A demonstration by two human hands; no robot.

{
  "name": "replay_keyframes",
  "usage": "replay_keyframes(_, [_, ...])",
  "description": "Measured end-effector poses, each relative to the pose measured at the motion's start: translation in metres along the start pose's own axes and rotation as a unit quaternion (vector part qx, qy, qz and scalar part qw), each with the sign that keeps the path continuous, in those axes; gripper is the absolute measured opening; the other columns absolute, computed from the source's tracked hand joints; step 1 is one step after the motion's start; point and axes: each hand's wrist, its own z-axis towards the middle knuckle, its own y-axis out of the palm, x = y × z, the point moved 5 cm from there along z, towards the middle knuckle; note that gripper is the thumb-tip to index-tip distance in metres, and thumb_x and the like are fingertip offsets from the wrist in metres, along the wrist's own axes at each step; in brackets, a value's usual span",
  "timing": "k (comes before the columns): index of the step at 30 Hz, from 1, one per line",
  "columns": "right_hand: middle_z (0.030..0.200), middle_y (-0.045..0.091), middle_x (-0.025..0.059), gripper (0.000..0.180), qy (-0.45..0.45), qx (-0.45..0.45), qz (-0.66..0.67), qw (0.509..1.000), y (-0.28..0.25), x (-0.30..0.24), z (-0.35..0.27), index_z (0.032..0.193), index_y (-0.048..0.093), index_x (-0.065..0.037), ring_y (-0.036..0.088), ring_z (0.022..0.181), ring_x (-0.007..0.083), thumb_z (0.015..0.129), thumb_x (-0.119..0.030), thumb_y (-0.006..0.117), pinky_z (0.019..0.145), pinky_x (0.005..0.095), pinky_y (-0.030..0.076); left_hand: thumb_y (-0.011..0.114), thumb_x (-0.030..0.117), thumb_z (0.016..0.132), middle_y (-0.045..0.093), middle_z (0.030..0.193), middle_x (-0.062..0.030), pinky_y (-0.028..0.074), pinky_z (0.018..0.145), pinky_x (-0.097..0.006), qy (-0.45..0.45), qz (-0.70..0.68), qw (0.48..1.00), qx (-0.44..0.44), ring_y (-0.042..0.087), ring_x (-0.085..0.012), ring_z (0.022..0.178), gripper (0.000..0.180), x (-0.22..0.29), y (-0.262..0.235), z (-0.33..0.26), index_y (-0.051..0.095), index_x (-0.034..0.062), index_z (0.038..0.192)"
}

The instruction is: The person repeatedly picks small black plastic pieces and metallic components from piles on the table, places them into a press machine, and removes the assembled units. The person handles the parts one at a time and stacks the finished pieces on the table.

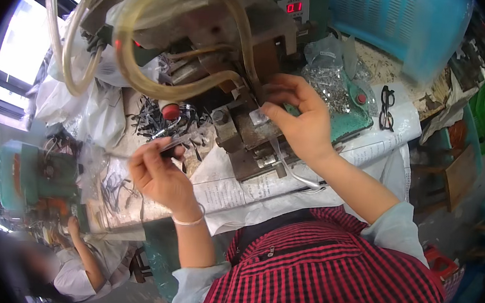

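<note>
My right hand (295, 118) pinches a small clear plastic piece (257, 117) against the metal fixture (244, 137) of a bench press machine (207, 37). A thin clear eyeglass arm (290, 168) trails down from under that hand. My left hand (159, 170) is raised to the left of the fixture, with its fingers closed on a thin dark metal strip (176, 141). A pile of dark eyeglass arms (152, 122) lies on the bench just behind my left hand. Yellowed clear hoses (146, 54) loop off the machine above both hands.
A clear bag of small metal parts (328, 81) and a green tray (353, 118) sit right of the machine, with black glasses (387, 107) beyond and a blue basket (401, 21) behind. Printed paper (239, 189) covers the bench. Another person (82, 264) works at a green machine (30, 178), lower left.
</note>
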Motion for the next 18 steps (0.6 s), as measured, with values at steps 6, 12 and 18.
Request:
replay_keyframes(6, [0.11, 0.07, 0.0118, 0.058, 0.087, -0.016, -0.002, 0.996, 0.003, -0.028, -0.013, 0.14, 0.049, 0.001, 0.066, 0.104, 0.0139, 0.087, -0.002, 0.073, 0.09, 0.0274, 0.052, 0.061, -0.003, 0.099, 0.071, 0.092, -0.0228, 0.061, 0.062, -0.032, 0.092, 0.022, 0.991, -0.098, 0.069, -0.0247, 0.071, 0.005, 0.04, 0.069, 0.021, 0.058, -0.0067, 0.101])
replay_keyframes(12, [0.098, 0.069, 0.0088, 0.058, 0.116, -0.024, -0.005, 0.993, 0.011, -0.023, -0.001, 0.139, 0.05, 0.0, 0.068, 0.094, 0.016, 0.086, -0.005, 0.074, 0.081, 0.03, 0.053, 0.061, 0.003, 0.101, 0.07, 0.091, -0.0261, 0.063, 0.065, -0.035, 0.134, 0.072, 0.975, -0.159, 0.07, -0.0254, 0.074, 0.011, 0.031, 0.071, -0.025, 0.059, -0.0077, 0.099])
replay_keyframes(18, [0.094, 0.07, 0.0105, 0.041, -0.031, 0.032, -0.07, 0.997, 0.007, -0.013, -0.01, 0.125, 0.064, -0.002, 0.069, 0.091, 0.0206, 0.086, -0.007, 0.075, 0.081, 0.0324, 0.053, 0.058, 0.01, 0.105, 0.07, 0.092, -0.0241, 0.059, 0.054, -0.028, 0.094, -0.008, 0.994, -0.046, 0.068, -0.0227, 0.07, 0.012, 0.036, 0.06, 0.001, 0.056, -0.0015, 0.107])
